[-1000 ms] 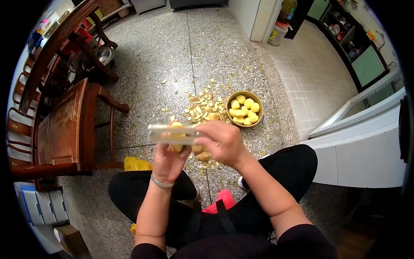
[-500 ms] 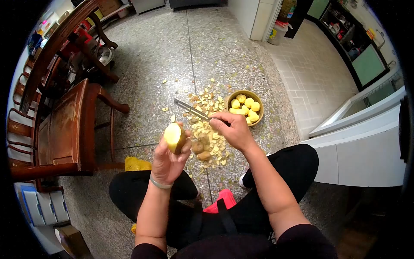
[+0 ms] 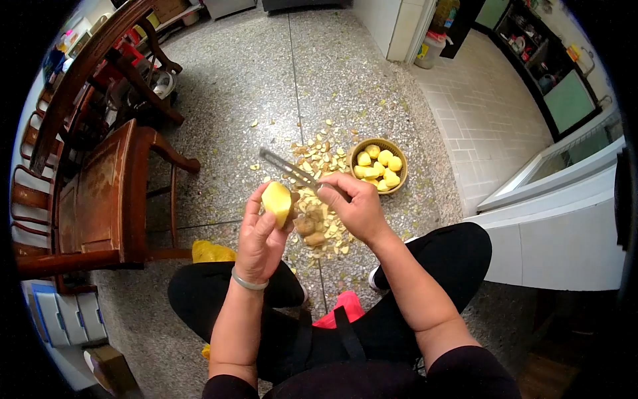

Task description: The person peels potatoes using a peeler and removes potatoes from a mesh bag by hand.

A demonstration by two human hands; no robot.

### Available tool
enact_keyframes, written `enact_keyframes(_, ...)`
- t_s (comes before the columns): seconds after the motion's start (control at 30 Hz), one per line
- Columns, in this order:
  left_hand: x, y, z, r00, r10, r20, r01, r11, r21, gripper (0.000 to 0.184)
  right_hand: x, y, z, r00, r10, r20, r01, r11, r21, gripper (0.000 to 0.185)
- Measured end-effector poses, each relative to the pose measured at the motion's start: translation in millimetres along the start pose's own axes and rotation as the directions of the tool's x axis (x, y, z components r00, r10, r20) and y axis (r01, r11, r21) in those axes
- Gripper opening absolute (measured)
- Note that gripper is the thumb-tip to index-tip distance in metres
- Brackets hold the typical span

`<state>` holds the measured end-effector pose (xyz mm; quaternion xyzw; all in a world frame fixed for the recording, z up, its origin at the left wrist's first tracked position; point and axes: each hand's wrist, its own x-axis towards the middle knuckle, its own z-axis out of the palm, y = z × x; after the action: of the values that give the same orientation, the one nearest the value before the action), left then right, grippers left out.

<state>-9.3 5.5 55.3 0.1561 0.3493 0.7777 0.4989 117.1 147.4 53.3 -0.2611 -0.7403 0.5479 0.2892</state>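
Observation:
My left hand (image 3: 260, 241) is closed round a partly peeled potato (image 3: 276, 201), its bare yellow side facing up. In my right hand (image 3: 355, 205) is the handle of a long metal peeler (image 3: 287, 167) with a slotted blade. The blade points up and left, above and just right of the potato, apart from it. Below lie many peelings (image 3: 323, 159) scattered on the floor, and a few unpeeled brown potatoes (image 3: 308, 226) among them. A round brown basket (image 3: 403, 174) beyond my right hand holds several peeled yellow potatoes (image 3: 385, 158).
A dark wooden chair (image 3: 93, 199) stands on the left. Between my legs is something bright pink (image 3: 343, 310), and a yellow bag (image 3: 212, 252) lies beside my left knee. White sliding-door framing (image 3: 551, 199) and a tiled kitchen floor (image 3: 465, 113) are on the right.
The potato has turned in my left hand, so more of its peeled side shows. My right hand has shifted slightly left with the peeler.

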Motion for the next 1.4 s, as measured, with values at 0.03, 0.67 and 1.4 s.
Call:
enact_keyframes(0.03,-0.7,-0.6,-0.6,0.999,0.011,-0.032,-0.01,1.0,0.016,0.056,-1.1,-2.0,0.6,1.0,0.001,0.002,-0.001,1.0,-0.002,0.021)
enact_keyframes(0.67,-1.4,4.0,3.2,0.999,0.029,-0.041,-0.022,0.989,0.145,0.067,1.0,-9.0,-5.6,0.992,0.091,0.083,-0.095,0.995,0.04,0.021)
enact_keyframes(1.4,-7.0,13.2,-4.7,0.983,0.023,0.18,-0.01,0.997,-0.075,0.059,8.7,29.6,-10.8,0.999,0.035,-0.002,-0.035,0.986,-0.165,0.021)
